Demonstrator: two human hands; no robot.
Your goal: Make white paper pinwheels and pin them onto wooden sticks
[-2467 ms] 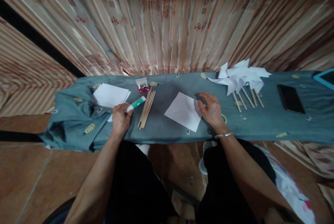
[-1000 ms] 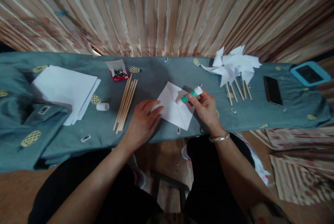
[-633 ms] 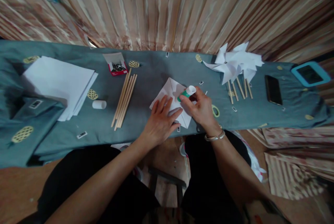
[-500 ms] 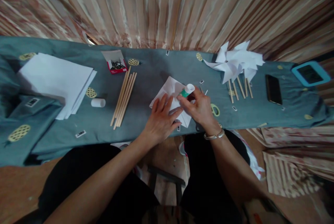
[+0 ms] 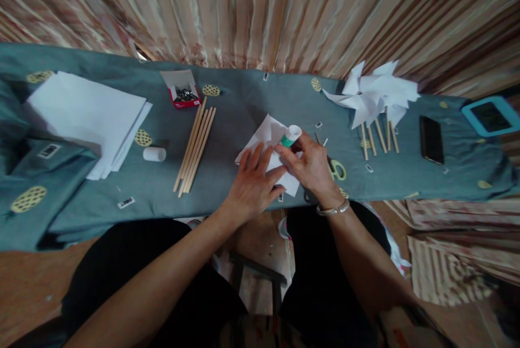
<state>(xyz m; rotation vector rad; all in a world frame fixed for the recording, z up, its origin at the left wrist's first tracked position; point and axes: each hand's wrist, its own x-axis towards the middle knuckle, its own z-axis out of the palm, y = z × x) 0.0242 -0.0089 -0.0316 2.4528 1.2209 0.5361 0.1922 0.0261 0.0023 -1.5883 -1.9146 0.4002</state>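
A folded white paper square [image 5: 266,130] lies with a corner toward the curtain, near the table's front edge. Across its lower left part my left hand [image 5: 252,180] rests flat, fingers spread. My right hand [image 5: 311,166] grips a glue stick [image 5: 291,136] with a white end and a green band, tilted over the paper. The tip of the glue stick is hidden by my fingers. Just right of that hand lies a pair of scissors with light green handles [image 5: 338,170], partly covered. A white cap [image 5: 154,154] lies on its side to the left.
Several wooden sticks [image 5: 195,150] lie left of the paper, below a red box of small metal pieces [image 5: 186,94]. A stack of white paper [image 5: 87,115] is at far left. Paper pinwheels [image 5: 371,93] on sticks, a phone [image 5: 431,139] and a blue-framed tablet [image 5: 491,116] are right.
The view has shifted slightly. Both hands stay at the paper, my left hand flat and my right hand still gripping the glue stick, with little visible movement.
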